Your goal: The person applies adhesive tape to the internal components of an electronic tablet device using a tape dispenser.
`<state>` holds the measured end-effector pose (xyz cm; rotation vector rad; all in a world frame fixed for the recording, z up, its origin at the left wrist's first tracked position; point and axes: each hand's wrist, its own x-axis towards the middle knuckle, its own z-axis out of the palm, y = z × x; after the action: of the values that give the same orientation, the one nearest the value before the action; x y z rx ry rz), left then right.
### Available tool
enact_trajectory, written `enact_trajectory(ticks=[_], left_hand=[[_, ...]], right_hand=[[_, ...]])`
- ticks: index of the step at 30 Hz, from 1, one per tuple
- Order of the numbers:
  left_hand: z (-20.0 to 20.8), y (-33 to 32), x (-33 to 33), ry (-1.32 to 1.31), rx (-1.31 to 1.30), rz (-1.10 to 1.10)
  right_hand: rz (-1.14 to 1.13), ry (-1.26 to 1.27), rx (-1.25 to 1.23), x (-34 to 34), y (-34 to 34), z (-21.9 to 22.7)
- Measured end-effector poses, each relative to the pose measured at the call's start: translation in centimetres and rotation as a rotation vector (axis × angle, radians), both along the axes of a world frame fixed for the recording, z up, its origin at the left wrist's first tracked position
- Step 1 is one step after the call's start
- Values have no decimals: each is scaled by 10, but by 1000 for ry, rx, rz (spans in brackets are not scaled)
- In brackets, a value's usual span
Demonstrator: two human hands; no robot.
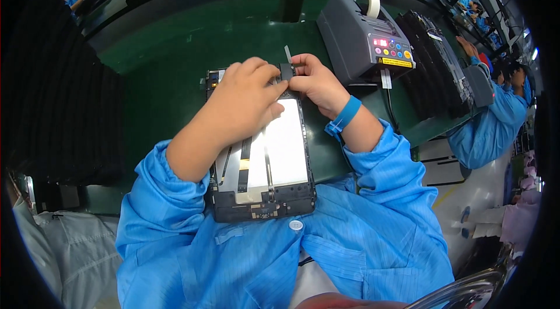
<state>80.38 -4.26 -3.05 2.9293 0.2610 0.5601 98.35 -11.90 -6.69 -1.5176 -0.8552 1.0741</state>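
Observation:
An opened tablet (286, 146) lies before me with its inside up, showing a bright silver plate, black ends and flat ribbon cables. My left hand (248, 96) lies across its far part, with bent fingers pressing near a small black piece (286, 70) at the far edge. At the far right corner, my right hand (318, 83) has thumb and forefinger pinched together. A short pale strip of tape (287, 53) sticks up beside these fingertips; its lower end is hidden. A blue band circles my right wrist.
A grey tape dispenser (361, 41) with a cream roll stands right of the tablet, a tape end (386, 78) hanging from its front. Black stacked trays (64, 111) rise at left; dark stacked panels (434, 64) stand at right. A co-worker's blue sleeve (490, 128) is beyond.

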Motion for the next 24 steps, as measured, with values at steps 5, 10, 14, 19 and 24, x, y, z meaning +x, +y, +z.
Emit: enact_trajectory(ticks=[5, 10, 14, 19, 24], left_hand=[[1, -1, -11, 71, 143, 70], [-6, 5, -13, 33, 62, 83], [-7, 9, -14, 30, -76, 61], [-7, 10, -14, 10, -125, 55], [-11, 12, -11, 20, -181, 80]], right_hand=[[-79, -107, 13, -3, -10, 15], [305, -509, 230, 21, -11, 36], [625, -752, 75, 16, 6, 51], [679, -978, -16, 9, 14, 60], [653, -887, -97, 9, 16, 55]])
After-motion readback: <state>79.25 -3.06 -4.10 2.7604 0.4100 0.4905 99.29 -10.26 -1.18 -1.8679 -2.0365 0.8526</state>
